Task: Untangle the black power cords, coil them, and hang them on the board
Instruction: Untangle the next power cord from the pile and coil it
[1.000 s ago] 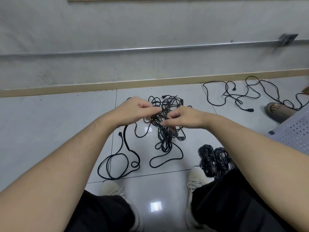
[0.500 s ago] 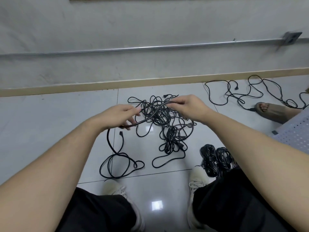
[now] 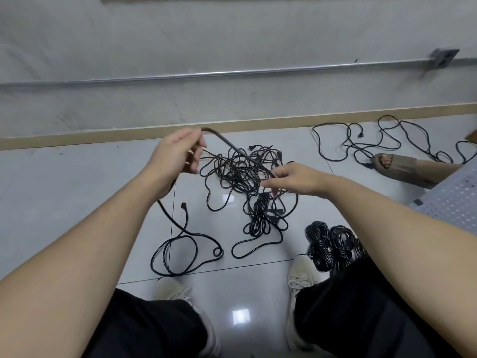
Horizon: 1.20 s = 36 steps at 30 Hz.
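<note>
A tangle of black power cords lies on the white tiled floor in front of me. One black cord is lifted off the pile and stretches between my hands. My left hand grips it high on the left, near the skirting; the cord runs down from there to loose loops on the floor. My right hand pinches the same cord lower, above the right of the tangle. Two coiled cord bundles lie by my right shoe.
More loose black cord sprawls at the back right, next to another person's sandalled foot. A white perforated board enters from the right edge. The wall carries a metal conduit. My shoes and knees fill the bottom.
My left hand rose up and back with the cord. My right hand dropped lower and toward me, so the held stretch now slopes down from left to right.
</note>
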Available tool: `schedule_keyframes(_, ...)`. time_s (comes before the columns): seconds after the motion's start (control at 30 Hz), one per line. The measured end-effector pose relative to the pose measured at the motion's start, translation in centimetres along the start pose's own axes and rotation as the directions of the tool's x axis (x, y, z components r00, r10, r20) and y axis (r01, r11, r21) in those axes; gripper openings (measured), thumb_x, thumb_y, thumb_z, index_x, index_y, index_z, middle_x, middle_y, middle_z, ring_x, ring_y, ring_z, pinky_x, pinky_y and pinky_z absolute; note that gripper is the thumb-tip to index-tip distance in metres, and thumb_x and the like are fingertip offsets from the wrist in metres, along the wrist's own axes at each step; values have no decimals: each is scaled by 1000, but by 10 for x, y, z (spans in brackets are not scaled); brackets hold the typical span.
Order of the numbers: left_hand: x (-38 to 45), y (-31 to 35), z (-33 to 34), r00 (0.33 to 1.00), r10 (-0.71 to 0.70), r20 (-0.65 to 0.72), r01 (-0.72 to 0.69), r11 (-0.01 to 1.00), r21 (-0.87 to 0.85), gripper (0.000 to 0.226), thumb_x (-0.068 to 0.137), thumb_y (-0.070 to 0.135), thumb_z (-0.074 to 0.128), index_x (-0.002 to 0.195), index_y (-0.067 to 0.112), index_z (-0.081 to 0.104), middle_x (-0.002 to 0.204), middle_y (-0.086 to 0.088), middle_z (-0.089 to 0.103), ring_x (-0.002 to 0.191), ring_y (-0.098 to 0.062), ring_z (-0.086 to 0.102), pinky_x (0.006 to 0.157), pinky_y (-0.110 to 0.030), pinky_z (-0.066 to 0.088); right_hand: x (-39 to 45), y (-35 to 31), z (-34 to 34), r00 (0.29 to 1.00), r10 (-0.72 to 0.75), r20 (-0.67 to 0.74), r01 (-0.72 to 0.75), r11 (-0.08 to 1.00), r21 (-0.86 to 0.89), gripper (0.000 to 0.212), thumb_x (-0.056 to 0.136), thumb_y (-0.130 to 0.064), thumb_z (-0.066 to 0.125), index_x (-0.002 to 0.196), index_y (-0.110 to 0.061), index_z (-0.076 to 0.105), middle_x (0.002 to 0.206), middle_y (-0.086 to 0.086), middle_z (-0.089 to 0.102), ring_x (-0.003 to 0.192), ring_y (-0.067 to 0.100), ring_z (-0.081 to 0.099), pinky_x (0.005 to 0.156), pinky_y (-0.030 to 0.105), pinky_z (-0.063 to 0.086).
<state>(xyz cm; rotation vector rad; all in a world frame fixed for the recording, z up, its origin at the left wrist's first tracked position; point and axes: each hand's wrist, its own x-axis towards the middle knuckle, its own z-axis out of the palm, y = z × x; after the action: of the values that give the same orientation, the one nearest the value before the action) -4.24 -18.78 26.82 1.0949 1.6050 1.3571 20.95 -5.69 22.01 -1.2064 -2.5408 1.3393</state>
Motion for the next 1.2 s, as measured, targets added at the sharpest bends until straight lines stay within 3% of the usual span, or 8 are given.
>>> schedule_keyframes(0.2,7,-21,-16,988,-94,-123,113,980,165,23,108,28,43,115,27,64,90,1,69,69,-20,62,69,-34,53,8,-3,4,1000,-4,30,9,989,-148,47,87,-66,65,72,-22,69,62,-6,48,60,12,45,67,32,39)
schedule_keyframes(0.37,9,-22,-4,960,278,36,-222,677,701,54,93,52,36,138,33,59,142,8,56,136,-14,46,119,-50,28,8,-30,6,998,-60,29,66,948,-311,50,89,-66,63,83,-19,75,69,4,61,64,17,53,67,34,46)
schedule_keyframes(0.5,1,-17,32,948,134,287,-310,589,747,44,99,60,35,103,33,70,96,22,69,93,-2,60,121,-45,25,7,-48,13,984,-172,-56,145,934,-326,38,90,-54,69,72,-20,67,66,-3,62,64,15,53,64,32,43)
schedule_keyframes(0.6,-3,-22,45,950,75,304,-271,682,679,47,102,48,50,71,15,60,51,13,47,52,-5,42,64,-32,39,6,-44,15,978,-193,-84,172,962,-212,43,85,-47,77,64,-22,48,54,-14,48,55,7,41,58,30,35)
schedule_keyframes(0.73,0,-8,36,972,230,56,-228,844,485,51,98,38,64,57,13,49,48,10,37,51,-8,35,55,-30,31,1,-17,9,1000,-23,9,22,999,35,42,85,-48,77,66,-20,54,58,-8,61,61,10,50,72,38,49)
schedule_keyframes(0.87,7,-5,7,982,179,-65,-101,779,619,51,97,39,63,61,6,49,51,6,35,50,-10,31,51,-30,27,-8,5,4,989,49,141,-81,970,228,33,97,-40,67,72,-22,53,87,9,78,87,19,58,107,49,44)
schedule_keyframes(1.0,7,-21,-12,993,-110,51,36,670,742,44,98,51,58,79,12,65,63,-3,62,53,-17,52,54,-26,39,-5,-6,2,999,-22,27,16,973,229,33,103,-41,56,83,-16,64,69,4,67,69,17,55,75,34,49)
schedule_keyframes(1.2,-9,-17,27,899,-264,349,130,923,362,46,107,55,36,107,20,66,74,-7,67,67,-20,64,71,-31,53,-2,-51,10,963,-252,-94,259,964,63,31,102,-40,59,79,-23,70,53,-11,48,49,6,41,53,21,35)
